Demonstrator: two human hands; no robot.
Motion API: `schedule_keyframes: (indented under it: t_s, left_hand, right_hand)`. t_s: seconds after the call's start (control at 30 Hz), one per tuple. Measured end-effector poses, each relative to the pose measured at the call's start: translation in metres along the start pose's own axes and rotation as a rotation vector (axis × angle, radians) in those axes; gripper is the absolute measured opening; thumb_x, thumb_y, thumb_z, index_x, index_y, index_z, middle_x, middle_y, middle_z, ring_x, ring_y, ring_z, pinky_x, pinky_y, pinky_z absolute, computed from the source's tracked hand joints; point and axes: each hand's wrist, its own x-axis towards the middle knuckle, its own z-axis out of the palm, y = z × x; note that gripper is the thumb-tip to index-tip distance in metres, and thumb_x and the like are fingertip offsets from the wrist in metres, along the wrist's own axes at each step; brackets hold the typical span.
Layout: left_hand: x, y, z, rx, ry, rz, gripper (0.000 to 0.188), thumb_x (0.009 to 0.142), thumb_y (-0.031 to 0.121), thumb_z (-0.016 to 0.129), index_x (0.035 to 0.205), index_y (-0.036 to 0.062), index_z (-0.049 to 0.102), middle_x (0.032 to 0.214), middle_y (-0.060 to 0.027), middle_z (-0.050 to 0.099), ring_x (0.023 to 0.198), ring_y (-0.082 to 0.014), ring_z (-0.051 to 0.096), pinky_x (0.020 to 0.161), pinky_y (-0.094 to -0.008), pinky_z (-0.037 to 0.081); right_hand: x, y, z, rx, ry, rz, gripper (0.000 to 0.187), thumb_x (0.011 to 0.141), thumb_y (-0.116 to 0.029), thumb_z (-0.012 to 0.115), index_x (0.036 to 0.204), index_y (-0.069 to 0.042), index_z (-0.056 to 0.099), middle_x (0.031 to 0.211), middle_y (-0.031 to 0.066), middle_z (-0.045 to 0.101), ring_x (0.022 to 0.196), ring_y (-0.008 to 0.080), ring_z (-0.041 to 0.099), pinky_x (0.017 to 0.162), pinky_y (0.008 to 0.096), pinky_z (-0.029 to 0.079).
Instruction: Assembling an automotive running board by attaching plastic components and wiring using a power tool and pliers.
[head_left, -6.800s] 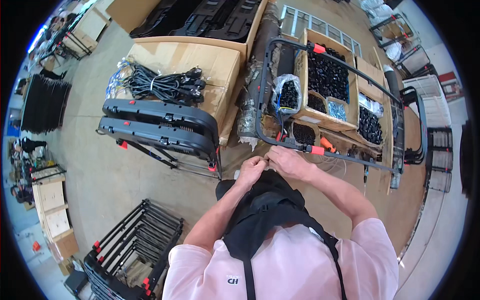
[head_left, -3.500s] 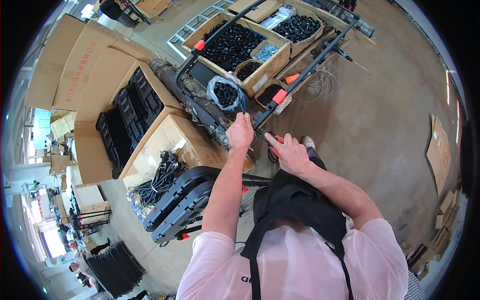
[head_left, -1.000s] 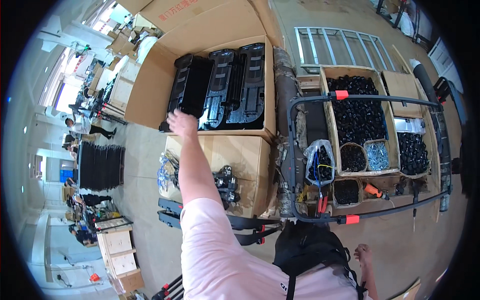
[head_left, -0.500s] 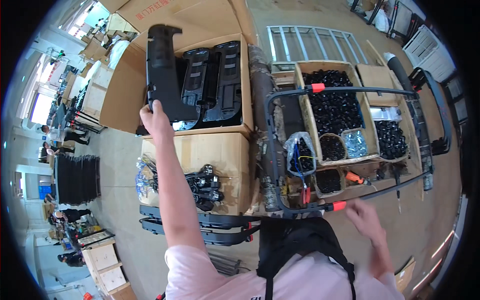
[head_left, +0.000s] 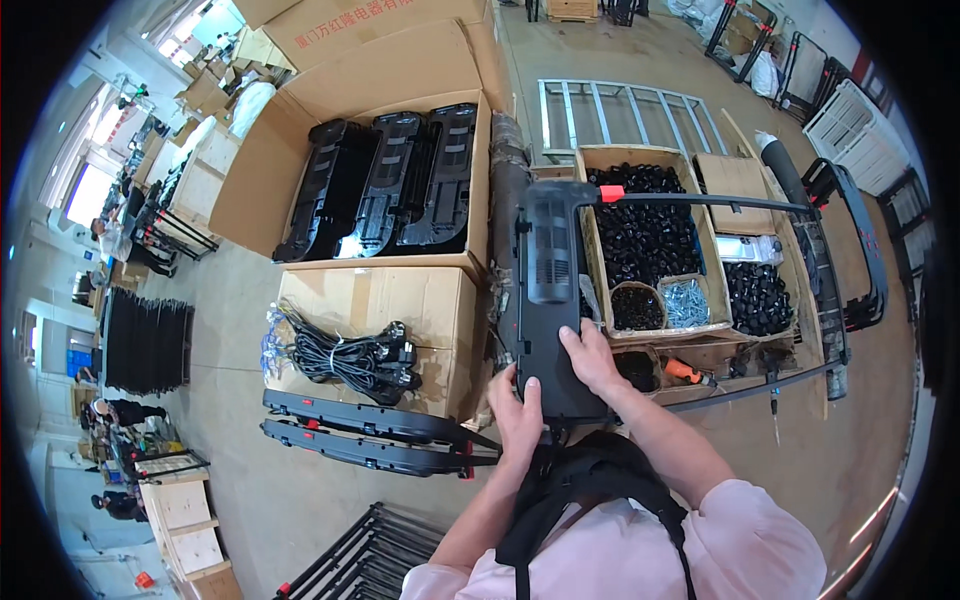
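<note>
A long black plastic cover with a slotted grille lies along the left side of a black tubular frame in front of me. My left hand grips the cover's lower left edge, thumb on its face and fingers around the side. At the opposite edge, my right hand is closed on the cover with its thumb on top; its other fingers are partly hidden. A red clip sits on the frame beside the cover's upper end.
An open carton holds several similar black covers. Coiled black cables rest on a closed carton. Under the frame are a wooden tray of small black parts and an orange power tool. Black frames stand at lower left.
My left hand has carried the cover rightward from the carton onto the frame's left side. My right hand has moved left and up from the frame's lower edge onto the cover.
</note>
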Motion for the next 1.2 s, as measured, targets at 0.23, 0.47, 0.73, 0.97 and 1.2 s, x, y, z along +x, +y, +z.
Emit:
schedule_keyframes:
  t_s: [0.23, 0.47, 0.73, 0.97, 1.2]
  left_hand:
    - [-0.015, -0.034, 0.0, 0.65, -0.04, 0.174, 0.064, 0.107, 0.023, 0.054, 0.161, -0.0054, 0.034, 0.162, -0.0295, 0.041, 0.153, -0.0445, 0.035, 0.124, -0.0539, 0.027]
    - [-0.015, -0.043, -0.001, 0.611, -0.065, 0.172, 0.059, 0.111, 0.021, 0.044, 0.162, -0.0066, 0.031, 0.163, -0.0324, 0.038, 0.155, -0.0458, 0.032, 0.127, -0.0527, 0.024]
    - [0.001, -0.015, 0.009, 0.478, 0.122, 0.296, 0.048, 0.104, 0.011, 0.059, 0.148, -0.0064, 0.05, 0.143, -0.0257, 0.057, 0.132, -0.0386, 0.056, 0.116, -0.0448, 0.042]
    - [0.032, 0.042, 0.152, 0.648, -0.865, 0.421, 0.016, 0.096, 0.014, 0.069, 0.11, 0.007, 0.073, 0.109, -0.0135, 0.071, 0.111, -0.0349, 0.067, 0.096, -0.044, 0.054]
    - [0.061, -0.101, 0.244, 1.279, -1.605, 0.442, 0.062, 0.093, 0.011, 0.073, 0.149, 0.0228, 0.053, 0.146, -0.0148, 0.053, 0.135, -0.0392, 0.056, 0.115, -0.0499, 0.048]
  right_hand:
    - [0.006, 0.029, 0.004, 0.009, -0.095, 0.036, 0.045, 0.106, -0.034, 0.06, 0.13, 0.003, 0.062, 0.125, 0.0265, 0.071, 0.121, 0.0412, 0.067, 0.104, 0.0471, 0.05]
    - [0.006, 0.032, 0.01, 0.034, -0.101, 0.03, 0.048, 0.105, -0.038, 0.06, 0.128, 0.003, 0.062, 0.123, 0.0285, 0.071, 0.12, 0.0426, 0.067, 0.103, 0.048, 0.051]
    - [-0.005, 0.026, -0.09, -0.022, -0.169, 0.033, 0.054, 0.102, -0.043, 0.066, 0.127, 0.005, 0.066, 0.099, 0.0135, 0.075, 0.087, 0.0226, 0.072, 0.078, 0.0377, 0.057]
    - [-0.155, 0.054, -0.264, 0.304, -0.397, 0.422, 0.031, 0.104, -0.029, 0.064, 0.106, 0.0, 0.076, 0.082, 0.0038, 0.072, 0.063, 0.008, 0.061, 0.058, 0.0252, 0.048]
    - [-0.204, 0.165, -0.233, 0.453, -0.121, 0.575, 0.028, 0.1, -0.028, 0.066, 0.106, -0.003, 0.077, 0.083, 0.0018, 0.072, 0.063, 0.0084, 0.062, 0.057, 0.0247, 0.047]
